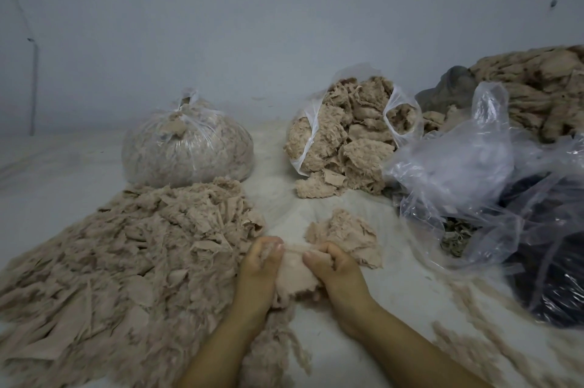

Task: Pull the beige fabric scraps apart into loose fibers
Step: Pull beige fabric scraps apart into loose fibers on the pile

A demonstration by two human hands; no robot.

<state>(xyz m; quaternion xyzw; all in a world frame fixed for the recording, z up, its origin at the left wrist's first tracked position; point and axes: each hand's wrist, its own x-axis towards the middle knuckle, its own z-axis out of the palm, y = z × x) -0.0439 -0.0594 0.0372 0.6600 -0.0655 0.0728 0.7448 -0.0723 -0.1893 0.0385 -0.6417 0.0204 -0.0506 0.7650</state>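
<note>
A beige fabric scrap (295, 272) is stretched between my two hands low in the middle of the view. My left hand (260, 264) pinches its left edge and my right hand (331, 267) grips its right edge, fingers curled. Loose fibers (278, 343) hang and lie beneath the scrap between my forearms. Just beyond my right hand sits a small clump of beige scraps (344, 229). A wide heap of pulled beige scraps and fibers (120, 258) spreads over the white surface to my left.
A tied clear bag of fibers (186, 147) stands at the back. An open clear bag of beige scraps (347, 131) sits right of it. Crumpled clear plastic (467, 166) over a dark bag (562, 277) fills the right. More beige material (543, 90) is piled at far right.
</note>
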